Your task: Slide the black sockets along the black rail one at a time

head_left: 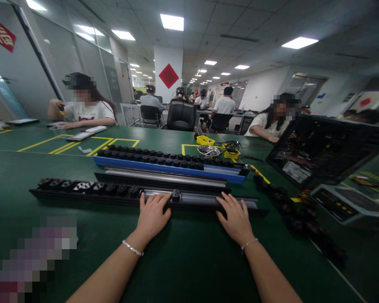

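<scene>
A long black channel (113,202) is lying on the green tabletop (192,261), chunky black blocks (110,189) filling its left half, silvery lining (198,199) showing rightward. Fingers spread, the left hand (153,214) is touching its middle, the right hand (236,215) its right part.

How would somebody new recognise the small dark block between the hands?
On the green table, find the long black rail nearest the camera. Between the left hand and the right hand sits the small dark block, alone, apart from the block row further left.
</scene>
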`<state>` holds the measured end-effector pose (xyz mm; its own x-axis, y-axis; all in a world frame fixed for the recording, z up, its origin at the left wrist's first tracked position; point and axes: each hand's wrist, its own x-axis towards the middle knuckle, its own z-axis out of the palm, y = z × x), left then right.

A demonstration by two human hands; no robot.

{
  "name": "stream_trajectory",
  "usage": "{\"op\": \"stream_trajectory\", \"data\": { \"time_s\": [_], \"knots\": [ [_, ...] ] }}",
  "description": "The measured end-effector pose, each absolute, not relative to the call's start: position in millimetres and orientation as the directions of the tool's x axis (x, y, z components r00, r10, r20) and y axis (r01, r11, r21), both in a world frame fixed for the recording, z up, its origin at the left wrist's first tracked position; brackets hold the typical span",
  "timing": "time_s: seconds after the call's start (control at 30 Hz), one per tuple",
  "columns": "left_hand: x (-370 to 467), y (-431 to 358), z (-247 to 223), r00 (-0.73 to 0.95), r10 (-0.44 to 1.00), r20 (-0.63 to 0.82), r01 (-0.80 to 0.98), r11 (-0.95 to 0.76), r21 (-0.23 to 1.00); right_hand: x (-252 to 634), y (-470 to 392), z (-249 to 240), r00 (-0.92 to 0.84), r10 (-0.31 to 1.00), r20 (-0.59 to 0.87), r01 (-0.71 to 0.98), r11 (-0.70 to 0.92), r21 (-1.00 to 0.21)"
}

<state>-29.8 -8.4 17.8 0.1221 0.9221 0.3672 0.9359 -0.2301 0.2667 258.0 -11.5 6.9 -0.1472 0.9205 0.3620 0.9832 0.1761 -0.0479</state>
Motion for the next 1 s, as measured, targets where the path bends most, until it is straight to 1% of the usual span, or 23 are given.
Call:
{"op": "stream_trajectory", "data": {
  "time_s": [0.4,0.6,0.73,1.0],
  "knots": [
    [-28.3,-8.7,17.2,0.143,0.918,0.370,0.944,-0.240,0.228,256.4,-12.2,9.8,-0.133,0.932,0.338,0.986,0.160,-0.055],
    [-24.7,-11.2,16.9,0.143,0.909,0.392,0.920,-0.268,0.286,256.4,-12.6,10.0,-0.140,0.929,0.344,0.985,0.165,-0.045],
    [-23.9,-12.0,15.7,0.179,0.900,0.398,0.910,-0.305,0.282,255.9,-13.0,10.3,-0.134,0.932,0.337,0.986,0.158,-0.047],
    [-25.6,-12.4,16.2,0.189,0.893,0.409,0.905,-0.320,0.279,255.8,-12.9,9.8,-0.133,0.933,0.334,0.986,0.158,-0.048]
  ]
}}
